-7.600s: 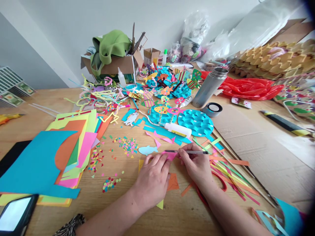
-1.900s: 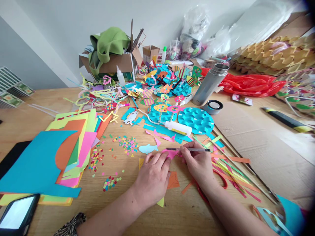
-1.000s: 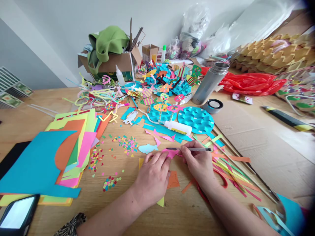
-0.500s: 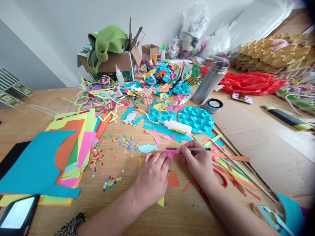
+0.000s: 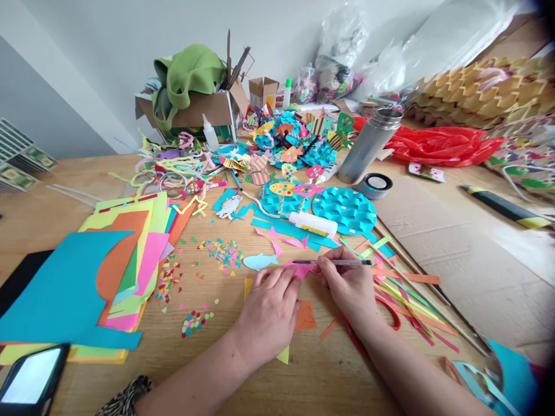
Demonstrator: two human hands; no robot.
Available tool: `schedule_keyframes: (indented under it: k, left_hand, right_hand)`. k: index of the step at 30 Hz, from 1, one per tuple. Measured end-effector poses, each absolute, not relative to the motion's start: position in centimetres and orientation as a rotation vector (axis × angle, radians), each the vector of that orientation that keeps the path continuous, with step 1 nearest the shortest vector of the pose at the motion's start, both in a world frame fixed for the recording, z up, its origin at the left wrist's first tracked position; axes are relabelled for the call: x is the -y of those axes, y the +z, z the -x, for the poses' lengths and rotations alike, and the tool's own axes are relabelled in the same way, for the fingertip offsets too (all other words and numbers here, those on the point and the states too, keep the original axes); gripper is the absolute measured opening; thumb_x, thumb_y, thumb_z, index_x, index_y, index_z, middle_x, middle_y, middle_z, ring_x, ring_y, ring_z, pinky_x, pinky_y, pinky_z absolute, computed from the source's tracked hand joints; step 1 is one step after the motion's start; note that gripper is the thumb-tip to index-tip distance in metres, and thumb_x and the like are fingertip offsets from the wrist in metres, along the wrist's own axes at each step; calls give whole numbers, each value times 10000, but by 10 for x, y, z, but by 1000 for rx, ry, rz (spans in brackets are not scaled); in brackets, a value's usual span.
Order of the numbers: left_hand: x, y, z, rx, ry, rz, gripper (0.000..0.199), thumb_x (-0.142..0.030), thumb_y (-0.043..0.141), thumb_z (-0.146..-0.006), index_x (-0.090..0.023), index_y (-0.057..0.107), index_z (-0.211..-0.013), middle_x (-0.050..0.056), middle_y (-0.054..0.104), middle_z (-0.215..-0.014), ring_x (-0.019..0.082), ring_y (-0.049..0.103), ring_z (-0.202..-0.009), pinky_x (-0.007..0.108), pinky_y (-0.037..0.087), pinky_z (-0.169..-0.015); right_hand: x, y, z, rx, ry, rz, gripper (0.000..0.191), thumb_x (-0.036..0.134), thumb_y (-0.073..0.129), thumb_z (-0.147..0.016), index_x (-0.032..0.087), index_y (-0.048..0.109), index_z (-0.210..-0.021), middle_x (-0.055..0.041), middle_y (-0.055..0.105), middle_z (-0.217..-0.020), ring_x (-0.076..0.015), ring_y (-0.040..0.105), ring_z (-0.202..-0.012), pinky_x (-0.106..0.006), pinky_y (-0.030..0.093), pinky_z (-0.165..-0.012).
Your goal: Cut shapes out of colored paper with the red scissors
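Observation:
Near the middle of the table my left hand (image 5: 273,303) rests with its fingertips on a small pink paper piece (image 5: 300,269), pressing it flat. My right hand (image 5: 349,283) is closed round a slim dark pen (image 5: 347,263), which lies almost level over the pink paper, tip pointing left. Just beyond my left fingers is a light blue paper fish (image 5: 260,262). An orange paper piece (image 5: 306,316) lies between my hands, and yellow paper shows partly under my left hand. Red-handled scissors (image 5: 392,312) are partly hidden beneath my right forearm.
Coloured paper sheets (image 5: 52,283) and a phone (image 5: 32,375) lie left. Confetti (image 5: 225,254) is scattered left of the fish. Beyond are a glue bottle (image 5: 314,224), blue discs (image 5: 344,211) and a metal flask (image 5: 370,147). Paper strips, sticks and cardboard (image 5: 459,260) lie right.

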State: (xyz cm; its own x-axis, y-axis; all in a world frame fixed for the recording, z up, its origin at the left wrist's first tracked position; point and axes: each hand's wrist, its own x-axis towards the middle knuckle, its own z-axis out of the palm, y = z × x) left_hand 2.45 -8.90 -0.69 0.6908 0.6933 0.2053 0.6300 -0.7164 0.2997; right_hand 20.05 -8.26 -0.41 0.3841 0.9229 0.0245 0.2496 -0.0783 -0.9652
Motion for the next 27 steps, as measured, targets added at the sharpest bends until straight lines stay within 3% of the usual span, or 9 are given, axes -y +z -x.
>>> schedule_keyframes:
  k: [27]
  left_hand:
    - [89,-5,-25,-1066,451,-2695,360,-231,469,-955,-127,546,-1292,111,589,-1361,242,489,-1271,441,369,-1066]
  right_hand:
    - [83,-1,-200,1036,749,1603,198,342,624,-782,201,560,-660,3,586,-529,-128,493,-430,-245,380,-431]
